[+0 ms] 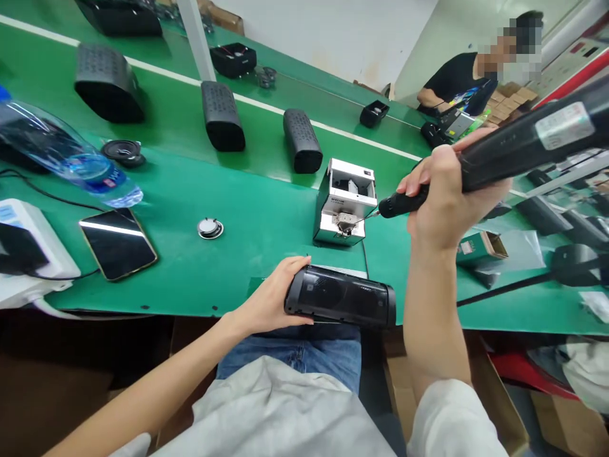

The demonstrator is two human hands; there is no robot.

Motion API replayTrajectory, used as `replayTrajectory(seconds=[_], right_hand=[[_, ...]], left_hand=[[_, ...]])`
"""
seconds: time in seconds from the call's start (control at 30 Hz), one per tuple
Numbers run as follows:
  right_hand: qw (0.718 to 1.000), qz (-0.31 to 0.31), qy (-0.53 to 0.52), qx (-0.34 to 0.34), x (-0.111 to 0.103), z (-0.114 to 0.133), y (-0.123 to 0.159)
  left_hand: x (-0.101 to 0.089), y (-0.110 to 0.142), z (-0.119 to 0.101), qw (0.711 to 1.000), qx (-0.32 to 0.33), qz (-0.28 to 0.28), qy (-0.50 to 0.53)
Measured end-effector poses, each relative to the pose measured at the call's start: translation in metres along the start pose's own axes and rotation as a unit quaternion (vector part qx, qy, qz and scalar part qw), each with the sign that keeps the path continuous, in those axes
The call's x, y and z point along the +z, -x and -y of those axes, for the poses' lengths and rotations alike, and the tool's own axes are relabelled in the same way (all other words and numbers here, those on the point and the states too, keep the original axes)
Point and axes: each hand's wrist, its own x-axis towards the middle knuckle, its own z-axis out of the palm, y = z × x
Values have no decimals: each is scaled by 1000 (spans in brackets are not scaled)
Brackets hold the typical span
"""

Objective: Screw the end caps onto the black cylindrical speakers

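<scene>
I am looking down on a green table (247,209) that is running out of view on both sides. Across its right part I am holding a long black driver (528,139); the view's edge is cutting off its rear end. The grip of my right hand (445,190) is closing around its narrower front, and my palm and fingers are hiding part of it. Beyond, a person (457,79) in a dark top is leaning over the table, the face blurring out. At far left a clear bottle (76,162) is lying tilted across the view, its blue cap partly cut off, and a white box (33,254) is losing its left side to the edge.

Three dark perforated housings (222,114) are standing in a spaced row on the far side. My left grip (276,293) is clamping the left end of a black casing (340,297) at the table's front edge, above the lap; I cannot tell whether its underside is touching the table. Just beyond it a white dispenser (345,203) is standing, and the driver's thin tip is reaching its front; whether they are touching is too small to tell. A phone (118,244) is lying at left, and a small silvery disc (210,228) is resting between it and the dispenser.
</scene>
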Motion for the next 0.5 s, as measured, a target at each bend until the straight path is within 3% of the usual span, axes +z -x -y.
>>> replayTrajectory(seconds=[0.17,0.3,0.4,0.5], right_hand=[[998,23,41,39,-2,-25,-4],[994,35,67,79,-3,-31,-5],[993,27,63,95,2,-17,1],[994,-7,41,103,13,16,9]], left_hand=[[-1,1,6,999,-6,25,22],[0,2,9,999,-30,33,29],[1,2,10,999,-27,31,34],[2,1,9,999,-20,31,40]])
